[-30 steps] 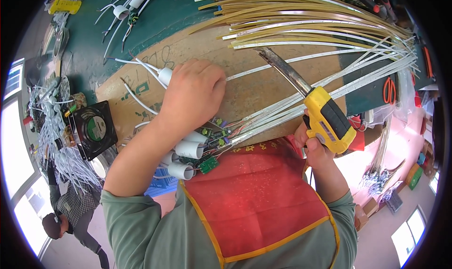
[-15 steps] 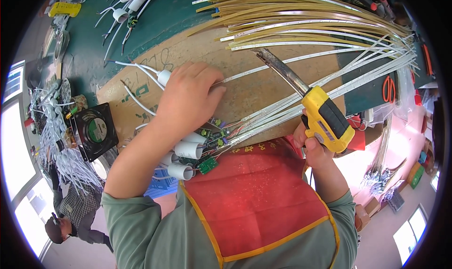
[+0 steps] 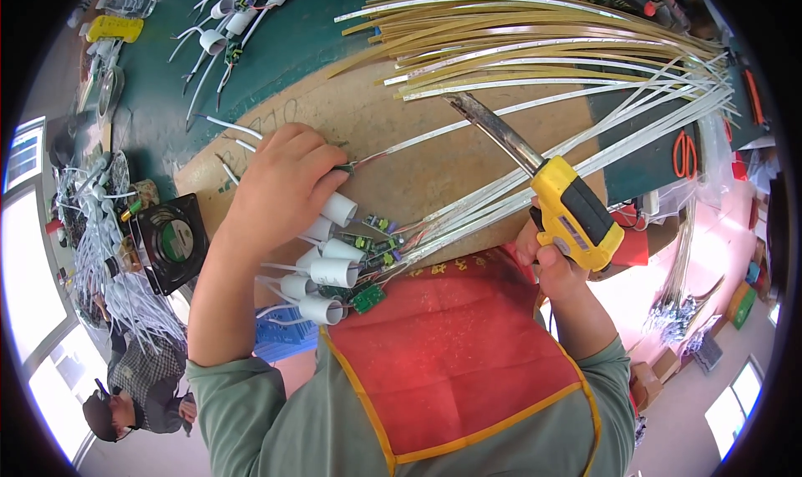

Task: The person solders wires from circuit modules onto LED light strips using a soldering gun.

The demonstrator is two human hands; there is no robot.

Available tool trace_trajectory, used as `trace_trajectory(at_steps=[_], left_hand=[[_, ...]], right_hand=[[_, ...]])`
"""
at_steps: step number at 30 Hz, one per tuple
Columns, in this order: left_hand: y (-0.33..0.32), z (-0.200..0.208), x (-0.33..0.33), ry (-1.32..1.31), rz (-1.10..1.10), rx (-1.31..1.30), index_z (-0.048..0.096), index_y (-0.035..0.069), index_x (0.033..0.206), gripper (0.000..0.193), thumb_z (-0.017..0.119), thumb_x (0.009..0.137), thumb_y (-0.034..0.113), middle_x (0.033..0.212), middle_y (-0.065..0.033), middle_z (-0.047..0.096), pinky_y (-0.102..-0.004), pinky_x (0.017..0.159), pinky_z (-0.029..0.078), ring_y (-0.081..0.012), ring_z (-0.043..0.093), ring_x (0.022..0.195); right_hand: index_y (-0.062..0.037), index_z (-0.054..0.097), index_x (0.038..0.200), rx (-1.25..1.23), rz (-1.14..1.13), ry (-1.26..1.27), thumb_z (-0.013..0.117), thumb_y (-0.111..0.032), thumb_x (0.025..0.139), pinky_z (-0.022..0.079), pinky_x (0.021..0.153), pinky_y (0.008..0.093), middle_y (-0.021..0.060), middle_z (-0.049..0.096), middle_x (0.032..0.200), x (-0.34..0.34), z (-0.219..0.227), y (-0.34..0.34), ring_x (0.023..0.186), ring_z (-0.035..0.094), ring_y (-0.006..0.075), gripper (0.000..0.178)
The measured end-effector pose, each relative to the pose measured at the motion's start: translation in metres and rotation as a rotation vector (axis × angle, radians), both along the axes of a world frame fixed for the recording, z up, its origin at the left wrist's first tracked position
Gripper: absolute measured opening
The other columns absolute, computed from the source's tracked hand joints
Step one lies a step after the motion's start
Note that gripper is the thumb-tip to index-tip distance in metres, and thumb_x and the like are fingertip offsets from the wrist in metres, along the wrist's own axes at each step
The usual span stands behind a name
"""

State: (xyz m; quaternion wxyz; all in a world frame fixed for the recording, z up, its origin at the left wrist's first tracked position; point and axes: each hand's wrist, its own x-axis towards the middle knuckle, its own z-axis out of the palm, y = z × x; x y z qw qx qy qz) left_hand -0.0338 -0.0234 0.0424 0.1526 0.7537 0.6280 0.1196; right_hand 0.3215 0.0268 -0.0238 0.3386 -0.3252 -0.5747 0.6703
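Observation:
My left hand [image 3: 288,180] is closed over the cardboard, with a small circuit board [image 3: 344,168] poking out at its fingertips. Thin wires run from that board to a long white LED strip [image 3: 451,129]. White leads [image 3: 230,126] stick out beyond the knuckles; the rest of what lies under the palm is hidden. In my right hand [image 3: 551,260] is a yellow soldering gun [image 3: 578,212], its dark tip [image 3: 458,101] pointing up and left above the strip. Below the left hand lie white plastic lamp caps [image 3: 334,271] with green circuit boards [image 3: 368,298] and strips attached.
Cardboard [image 3: 401,176] covers part of the green table [image 3: 292,43]. A bundle of yellow and white strips [image 3: 518,38] lies at the back. A black fan [image 3: 174,241] stands left, orange-handled scissors [image 3: 685,155] right. Another person [image 3: 146,385] is at lower left.
My left hand has moved left and slightly down, drawing the small board and its strip along. More lamp caps show beside it. The right hand and soldering gun have barely shifted.

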Motion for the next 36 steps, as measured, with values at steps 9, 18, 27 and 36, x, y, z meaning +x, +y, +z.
trace_trajectory(at_steps=[9,18,27,36], left_hand=[[-0.031,0.066,0.032,-0.094,-0.148,-0.090,0.067,0.007,0.095,0.020,0.075,0.079,0.015,0.092,-0.0094,0.064,-0.0406,0.071,0.051,-0.0336,0.063,0.083],[0.015,0.061,0.032,-0.300,-0.163,-0.466,0.069,0.007,0.101,0.021,0.072,0.083,0.018,0.093,-0.0104,0.066,-0.0397,0.071,0.053,-0.0306,0.066,0.086],[0.079,-0.025,0.038,0.028,0.099,0.061,0.069,0.007,0.096,0.015,0.064,0.089,0.019,0.099,-0.0105,0.065,-0.0407,0.079,0.054,-0.0325,0.064,0.094],[0.050,-0.022,0.048,0.149,-0.126,0.146,0.066,0.008,0.088,0.009,0.065,0.084,0.015,0.088,-0.0091,0.061,-0.0412,0.072,0.052,-0.0290,0.063,0.084]], right_hand=[[-0.0049,0.041,0.140,-0.203,-0.120,0.314,0.078,-0.047,0.084,0.043,0.055,0.0304,0.0022,0.051,0.076,0.009,0.005,0.006,0.061,0.049,0.0142,0.079],[-0.0058,0.041,0.140,-0.269,-0.115,0.332,0.081,-0.044,0.082,0.043,0.058,0.0316,0.0018,0.051,0.076,0.001,-0.001,0.012,0.061,0.051,0.0156,0.080],[-0.0049,0.042,0.139,-0.282,-0.121,0.326,0.082,-0.045,0.081,0.043,0.057,0.0314,0.0023,0.051,0.075,-0.001,-0.002,0.012,0.060,0.050,0.0154,0.081],[-0.0032,0.042,0.139,-0.201,-0.124,0.339,0.080,-0.041,0.084,0.043,0.056,0.0305,0.0022,0.050,0.074,0.005,-0.011,0.014,0.060,0.050,0.0152,0.078]])
